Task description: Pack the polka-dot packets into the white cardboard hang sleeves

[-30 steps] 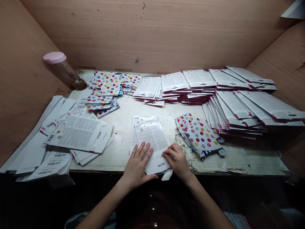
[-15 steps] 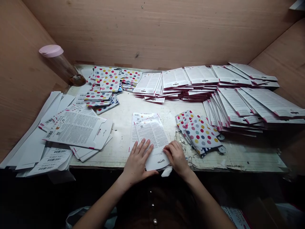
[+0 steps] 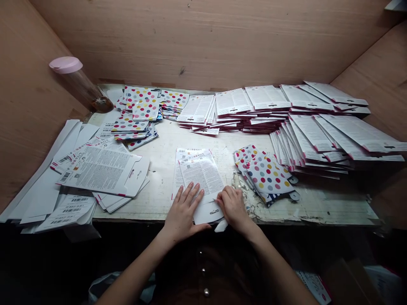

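Note:
A white printed card envelope [image 3: 203, 169] lies in front of me at the table's edge, its flap end with a slot towards me. Under it, a second printed card [image 3: 178, 178] shows at the upper left. My left hand [image 3: 184, 209] rests flat on the envelope's left side, fingers spread. At the right edge, near the slot, the fingertips of my right hand [image 3: 232, 209] are pinched together; what they hold, if anything, is hidden. A white scrap [image 3: 221, 225] sticks out below that hand. To the right lie polka-dot folded packets [image 3: 269, 173].
Stacked printed envelopes [image 3: 233, 102] run along the back and right. More polka-dot packets [image 3: 144, 106] sit at the back left, beside a leaning bottle [image 3: 79, 84] with a pink lid. Loose printed envelopes [image 3: 98, 169] and label sheets [image 3: 68, 212] cover the left end. Wooden panels enclose the table.
My right hand has shifted slightly left and up along the envelope's edge, its fingers curled tighter. The left hand stays in place on the envelope. The view has tilted very slightly.

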Action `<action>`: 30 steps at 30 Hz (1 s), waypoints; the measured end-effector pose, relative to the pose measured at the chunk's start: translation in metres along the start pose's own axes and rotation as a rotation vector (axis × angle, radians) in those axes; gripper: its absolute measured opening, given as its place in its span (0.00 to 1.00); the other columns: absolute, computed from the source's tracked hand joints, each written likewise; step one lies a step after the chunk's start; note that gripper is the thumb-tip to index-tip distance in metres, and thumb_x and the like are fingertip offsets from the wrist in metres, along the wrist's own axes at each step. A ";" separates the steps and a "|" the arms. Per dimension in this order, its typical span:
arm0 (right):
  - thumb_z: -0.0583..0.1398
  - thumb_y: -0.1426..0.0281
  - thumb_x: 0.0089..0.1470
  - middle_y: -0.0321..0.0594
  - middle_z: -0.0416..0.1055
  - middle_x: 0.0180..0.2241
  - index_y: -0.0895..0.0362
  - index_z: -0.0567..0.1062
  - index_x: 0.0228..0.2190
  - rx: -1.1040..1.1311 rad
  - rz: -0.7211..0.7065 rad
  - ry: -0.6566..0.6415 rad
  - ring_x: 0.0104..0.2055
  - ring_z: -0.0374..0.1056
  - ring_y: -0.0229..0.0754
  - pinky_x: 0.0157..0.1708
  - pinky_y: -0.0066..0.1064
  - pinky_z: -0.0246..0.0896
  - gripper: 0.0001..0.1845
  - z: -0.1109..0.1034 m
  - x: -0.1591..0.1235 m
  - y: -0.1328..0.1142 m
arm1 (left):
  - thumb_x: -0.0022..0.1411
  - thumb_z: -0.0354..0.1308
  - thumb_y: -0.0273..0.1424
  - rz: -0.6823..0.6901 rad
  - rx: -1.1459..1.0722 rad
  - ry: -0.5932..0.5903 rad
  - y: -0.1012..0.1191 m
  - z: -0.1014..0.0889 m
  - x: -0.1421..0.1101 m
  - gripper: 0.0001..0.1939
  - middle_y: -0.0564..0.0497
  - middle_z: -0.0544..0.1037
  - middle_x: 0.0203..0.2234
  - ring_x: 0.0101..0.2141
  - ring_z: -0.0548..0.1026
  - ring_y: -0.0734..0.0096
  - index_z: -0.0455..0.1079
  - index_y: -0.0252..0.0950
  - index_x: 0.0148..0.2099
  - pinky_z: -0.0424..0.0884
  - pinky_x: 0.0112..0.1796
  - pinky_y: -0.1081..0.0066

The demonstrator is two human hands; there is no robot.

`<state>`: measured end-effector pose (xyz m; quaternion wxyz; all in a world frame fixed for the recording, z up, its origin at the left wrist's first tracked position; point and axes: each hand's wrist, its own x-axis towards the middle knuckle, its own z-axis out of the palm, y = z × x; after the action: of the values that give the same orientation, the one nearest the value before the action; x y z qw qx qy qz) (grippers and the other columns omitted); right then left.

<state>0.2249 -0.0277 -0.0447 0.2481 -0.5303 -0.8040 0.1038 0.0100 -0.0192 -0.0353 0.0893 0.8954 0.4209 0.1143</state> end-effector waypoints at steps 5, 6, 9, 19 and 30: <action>0.55 0.77 0.57 0.40 0.67 0.34 0.55 0.68 0.32 0.051 -0.167 -0.381 0.37 0.62 0.45 0.40 0.39 0.56 0.05 -0.051 -0.038 -0.023 | 0.60 0.53 0.53 0.115 -0.026 0.012 -0.004 -0.002 -0.004 0.44 0.35 0.53 0.66 0.67 0.45 0.43 0.50 0.30 0.68 0.47 0.61 0.41; 0.57 0.76 0.57 0.41 0.68 0.37 0.54 0.68 0.33 0.092 -0.149 -0.447 0.39 0.63 0.45 0.40 0.39 0.58 0.05 -0.061 -0.040 -0.024 | 0.62 0.54 0.49 0.172 -0.056 0.033 -0.006 -0.002 -0.006 0.38 0.36 0.56 0.65 0.66 0.48 0.45 0.54 0.32 0.67 0.50 0.61 0.42; 0.59 0.72 0.57 0.44 0.67 0.44 0.53 0.70 0.43 0.204 -0.084 -0.410 0.46 0.63 0.48 0.46 0.41 0.60 0.11 -0.072 -0.031 -0.016 | 0.65 0.56 0.36 0.262 -0.187 0.126 -0.006 -0.003 -0.011 0.22 0.41 0.71 0.56 0.59 0.64 0.54 0.65 0.36 0.60 0.63 0.57 0.52; 0.57 0.71 0.60 0.41 0.68 0.32 0.55 0.74 0.37 0.361 0.040 0.034 0.36 0.65 0.43 0.35 0.35 0.65 0.05 -0.007 0.017 0.007 | 0.68 0.51 0.31 -0.329 -0.434 0.292 0.015 -0.005 0.002 0.08 0.48 0.71 0.35 0.33 0.72 0.68 0.69 0.37 0.45 0.73 0.34 0.66; 0.56 0.76 0.59 0.40 0.67 0.33 0.54 0.74 0.33 0.288 -0.128 -0.148 0.38 0.61 0.45 0.38 0.38 0.60 0.08 -0.018 0.005 0.008 | 0.62 0.55 0.25 -0.174 -0.362 0.176 0.018 -0.003 -0.002 0.08 0.50 0.74 0.29 0.35 0.67 0.63 0.75 0.41 0.38 0.67 0.36 0.61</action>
<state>0.2392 -0.0216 -0.0316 0.2679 -0.4281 -0.8289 0.2406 0.0210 -0.0319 -0.0277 0.2212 0.8115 0.4755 0.2576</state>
